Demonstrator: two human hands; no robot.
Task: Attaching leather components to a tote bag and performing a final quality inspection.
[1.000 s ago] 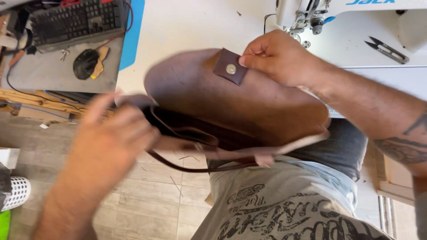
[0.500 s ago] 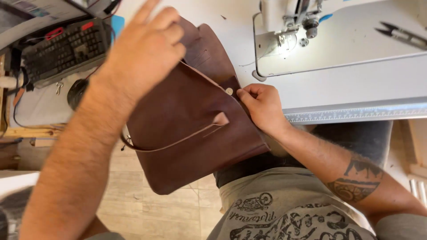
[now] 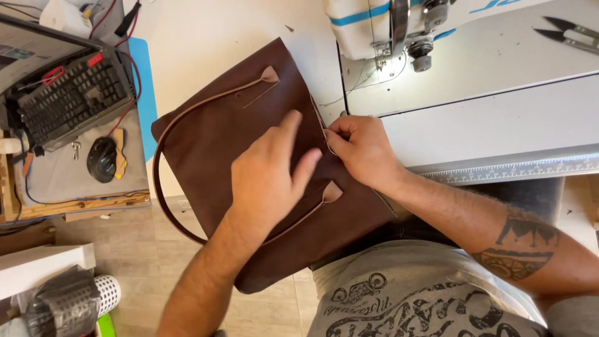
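A dark brown leather bag (image 3: 212,143) lies flat, partly on the white work table (image 3: 206,37) and partly over my lap. Its long strap (image 3: 163,187) loops out to the left, stitched on with two tabs. My left hand (image 3: 271,178) rests flat on the bag's face, fingers spread toward the right edge. My right hand (image 3: 362,150) pinches the bag's top edge near the sewing machine bed.
A white sewing machine (image 3: 424,25) stands at the back right, with thread snips (image 3: 571,31) on its table. To the left sit a black keyboard (image 3: 68,100) and a mouse (image 3: 101,159) on a grey side surface. A white perforated bin (image 3: 103,293) stands on the tiled floor.
The bag has been laid flat and turned, strap now looping left. My left hand came down from the bag's upper corner onto its face. My right hand keeps the edge.
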